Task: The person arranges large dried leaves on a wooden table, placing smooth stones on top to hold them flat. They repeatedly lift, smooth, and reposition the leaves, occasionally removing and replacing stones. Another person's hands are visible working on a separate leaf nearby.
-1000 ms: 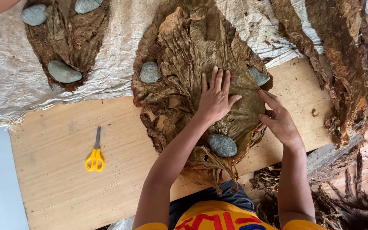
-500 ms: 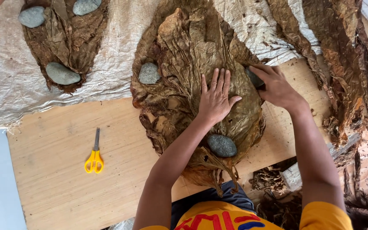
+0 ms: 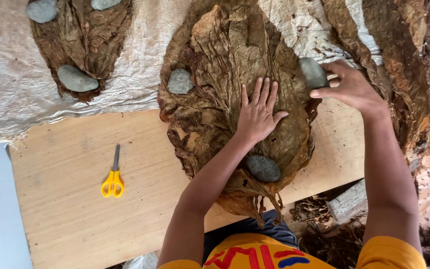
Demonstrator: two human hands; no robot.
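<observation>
Your 2 hands work a stack of dried brown leaves (image 3: 235,89) on a wooden board (image 3: 75,209).

L to R: yellow scissors (image 3: 112,182) lie apart; 2 grey stones (image 3: 179,81) w/ another (image 3: 263,168) sit on the leaves; your left hand (image 3: 257,114) is flat, fingers spread, holding nothing; your right hand (image 3: 352,87) pinches a 3rd stone (image 3: 313,72) at the stack's right edge. Risk: brittle leaf could tear under a slipped stone.

Brown leaves (image 3: 235,65), grey stones (image 3: 263,168), yellow scissors (image 3: 112,182)
</observation>
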